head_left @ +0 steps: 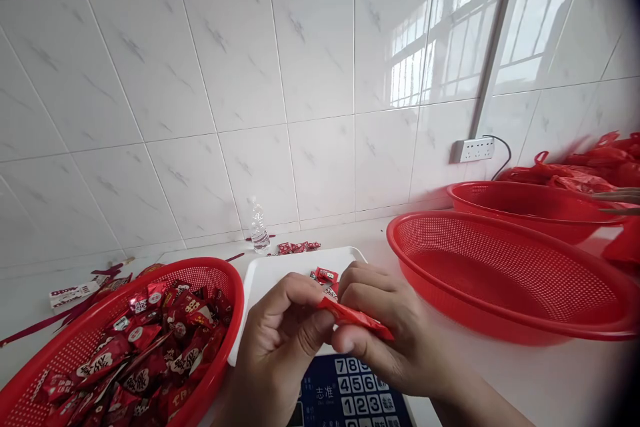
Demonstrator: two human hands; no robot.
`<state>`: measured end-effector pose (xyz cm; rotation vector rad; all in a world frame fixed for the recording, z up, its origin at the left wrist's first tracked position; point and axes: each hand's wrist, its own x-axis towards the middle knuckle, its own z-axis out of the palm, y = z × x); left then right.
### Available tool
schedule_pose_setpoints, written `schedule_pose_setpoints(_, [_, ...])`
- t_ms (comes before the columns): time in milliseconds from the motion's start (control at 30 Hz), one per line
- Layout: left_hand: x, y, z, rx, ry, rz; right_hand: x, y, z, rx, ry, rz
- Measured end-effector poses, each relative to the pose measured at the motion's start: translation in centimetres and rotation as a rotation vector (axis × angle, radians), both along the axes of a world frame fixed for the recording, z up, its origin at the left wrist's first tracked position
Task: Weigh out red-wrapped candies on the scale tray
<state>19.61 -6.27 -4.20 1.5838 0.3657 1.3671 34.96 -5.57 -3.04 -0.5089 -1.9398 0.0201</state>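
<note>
Both hands meet above the digital scale (367, 387), pinching a thin, flat red packet (356, 317). My left hand (287, 340) is closed, its thumb and fingertips at the packet's left end. My right hand (395, 327) grips the rest of it between thumb and bent fingers. Behind them, a few small red wrapped pieces (327, 274) lie on the scale's white tray (280, 269), partly covered by the hands. What the packet contains cannot be seen.
At left stands a red basket (235, 293) full of red-wrapped snack packets (145, 347). A large red basket (425, 280) is at right, with another basket (500, 197) and red plastic bags (575, 170) behind. A clear bottle (259, 230) stands by the tiled wall, below a power strip (474, 149).
</note>
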Motion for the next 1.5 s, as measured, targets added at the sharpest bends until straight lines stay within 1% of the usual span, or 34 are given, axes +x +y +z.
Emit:
schedule_pose_setpoints(67, [-0.1,0.0,-0.1,-0.004,0.016,-0.005,0.0,-0.1,0.0,0.01,-0.013,0.016])
schedule_pose_setpoints(167, [-0.1,0.2,0.0,-0.022,0.11,0.004,0.0,-0.1,0.0,0.026,-0.025,0.055])
schedule_pose_setpoints(267, [0.0,0.3,0.2,-0.034,0.185,-0.045,0.1,-0.2,0.1,0.009,-0.018,0.088])
schedule_pose_setpoints(367, [0.2,0.3,0.3,-0.019,0.178,-0.093,0.1,-0.2,0.0,-0.008,0.001,0.095])
schedule_pose_setpoints(567, [0.2,0.4,0.4,0.087,0.227,-0.025,-0.1,-0.4,0.1,-0.033,-0.049,0.069])
schedule_pose_setpoints(700, [0.1,0.5,0.0,0.125,0.219,0.026,-0.1,-0.5,0.1,-0.043,-0.104,0.067])
schedule_pose_setpoints(800, [0.0,0.4,-0.3,0.101,0.256,0.052,0.0,-0.5,-0.1,-0.083,-0.118,0.115])
schedule_pose_setpoints(867, [0.0,0.2,-0.3,0.101,0.27,0.075,0.1,-0.6,-0.2,-0.153,-0.14,0.173])
schedule_pose_setpoints(967, [-0.1,0.1,-0.3,0.155,0.256,0.095,0.2,-0.5,-0.1,-0.292,-0.187,0.268])
schedule_pose_setpoints(1033, [-0.1,0.0,-0.5,0.196,0.231,0.115,0.3,-0.4,0.1,-0.337,-0.175,0.306])
schedule_pose_setpoints(1100, [0.0,0.0,-0.9,0.194,0.168,0.166,0.2,-0.4,0.3,-0.345,-0.121,0.299])
schedule_pose_setpoints(1200, [0.1,0.1,-1.1,0.14,0.034,0.214,0.3,-0.6,0.5,-0.35,-0.03,0.243])
schedule_pose_setpoints(1267, [0.2,0.2,-0.9,0.104,0.024,0.191,0.3,-0.8,0.4,-0.353,-0.006,0.22])
schedule_pose_setpoints(1400, [0.4,0.1,-0.1,0.045,0.131,0.06,0.2,-0.8,0.3,-0.341,-0.053,0.249])
schedule_pose_setpoints(1500, [0.4,0.1,-0.3,0.013,0.144,0.028,0.0,-0.6,0.2,-0.312,-0.068,0.289])
